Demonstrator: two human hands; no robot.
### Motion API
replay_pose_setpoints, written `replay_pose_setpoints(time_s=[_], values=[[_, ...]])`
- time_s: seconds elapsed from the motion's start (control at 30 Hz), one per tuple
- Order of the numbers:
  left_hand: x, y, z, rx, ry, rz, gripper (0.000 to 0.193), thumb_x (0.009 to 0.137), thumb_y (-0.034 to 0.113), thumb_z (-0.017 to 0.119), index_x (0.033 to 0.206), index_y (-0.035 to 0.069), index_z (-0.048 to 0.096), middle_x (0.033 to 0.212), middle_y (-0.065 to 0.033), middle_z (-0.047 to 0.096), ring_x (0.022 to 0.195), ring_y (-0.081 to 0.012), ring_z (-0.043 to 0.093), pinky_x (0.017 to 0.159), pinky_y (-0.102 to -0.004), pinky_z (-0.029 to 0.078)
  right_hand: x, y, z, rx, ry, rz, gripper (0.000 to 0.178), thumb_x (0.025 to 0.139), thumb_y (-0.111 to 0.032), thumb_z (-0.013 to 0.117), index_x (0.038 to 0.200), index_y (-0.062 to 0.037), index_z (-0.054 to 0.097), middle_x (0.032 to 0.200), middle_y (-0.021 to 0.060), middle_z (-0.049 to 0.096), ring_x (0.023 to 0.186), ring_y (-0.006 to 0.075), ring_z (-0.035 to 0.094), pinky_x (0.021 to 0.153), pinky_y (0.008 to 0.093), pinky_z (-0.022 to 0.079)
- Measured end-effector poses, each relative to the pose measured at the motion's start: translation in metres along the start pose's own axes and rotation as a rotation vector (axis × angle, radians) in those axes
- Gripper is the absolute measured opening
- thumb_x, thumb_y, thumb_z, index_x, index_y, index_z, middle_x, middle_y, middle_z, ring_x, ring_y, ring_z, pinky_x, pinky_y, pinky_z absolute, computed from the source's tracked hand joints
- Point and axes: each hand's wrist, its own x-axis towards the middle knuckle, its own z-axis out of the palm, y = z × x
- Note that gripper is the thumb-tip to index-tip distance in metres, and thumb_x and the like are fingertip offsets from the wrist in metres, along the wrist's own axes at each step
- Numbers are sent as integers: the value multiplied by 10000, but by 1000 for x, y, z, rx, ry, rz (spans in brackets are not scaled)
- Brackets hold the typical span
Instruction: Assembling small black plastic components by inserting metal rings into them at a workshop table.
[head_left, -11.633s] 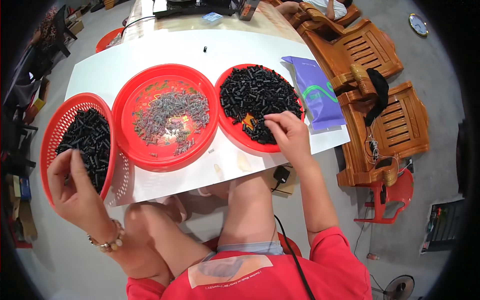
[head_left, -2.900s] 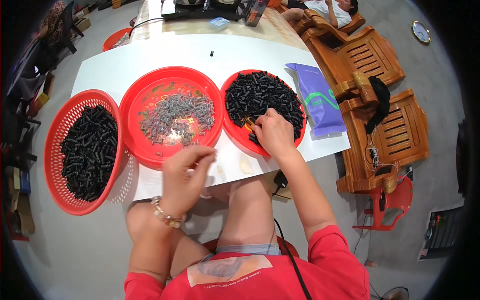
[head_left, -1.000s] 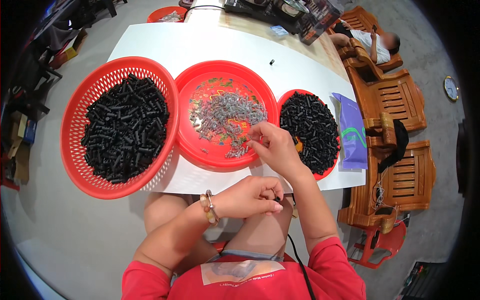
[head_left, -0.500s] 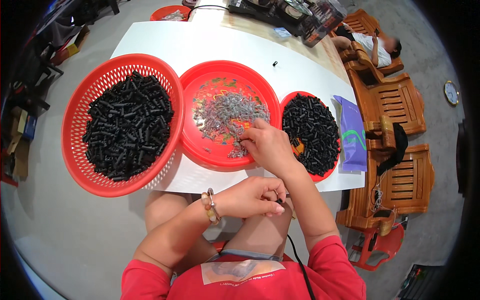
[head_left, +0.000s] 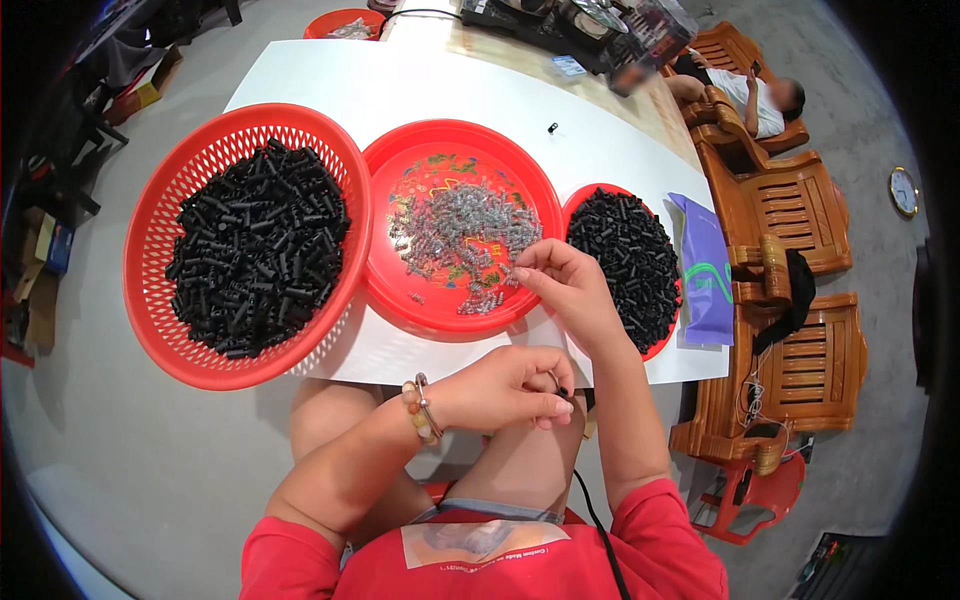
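My left hand [head_left: 505, 388] is closed over my lap, just off the table's near edge. Between its thumb and fingers shows the end of a small black plastic piece [head_left: 566, 394]. My right hand [head_left: 572, 287] pinches a tiny silvery spring at the near right rim of a red tray [head_left: 395, 300]. A loose heap of small silvery springs [head_left: 455, 225] spreads over that tray's patterned bottom. To the left stands a red slotted basket [head_left: 150, 250] full of black tube-shaped pieces [head_left: 255, 250]. Right of the tray, more black pieces [head_left: 620, 255] fill a smaller red dish [head_left: 664, 345].
A purple packet [head_left: 706, 275] lies at the white table's [head_left: 320, 80] right edge. One black piece [head_left: 552, 128] lies alone behind the tray. Farther back are boxes and dark equipment [head_left: 560, 25]. Wooden chairs [head_left: 790, 200] stand on the right, a person [head_left: 765, 105] seated in one.
My right hand has drawn back from the spring heap toward the tray's near right rim, a tiny spring in its pinch. My left hand has hardly moved.
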Motion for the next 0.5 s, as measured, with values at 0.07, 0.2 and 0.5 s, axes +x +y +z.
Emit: replay_pose_setpoints(time_s=[0.07,0.2,0.5], values=[[-1,3,-1,-89,17,-6,149,894,99,612,991,31,522,900,-67,669,784,-90,629,697,-217,502,-3,-5,0,252,-16,50,110,843,-37,641,944,-24,600,787,-40,581,605,23,477,512,176,355],[-2,7,-2,-102,64,49,118,900,87,597,976,36,522,949,-91,670,809,-108,639,703,-230,513,-8,-13,-2,287,-51,102,99,834,-29,643,925,-35,604,756,-45,571,580,3,428,486,162,295],[-10,10,-20,-587,408,388,129,902,91,597,1025,56,579,945,-62,639,801,-116,613,717,-255,539,-41,-23,-8,402,188,7,89,820,9,623,899,-9,585,732,-10,580,512,11,397,449,161,279]])
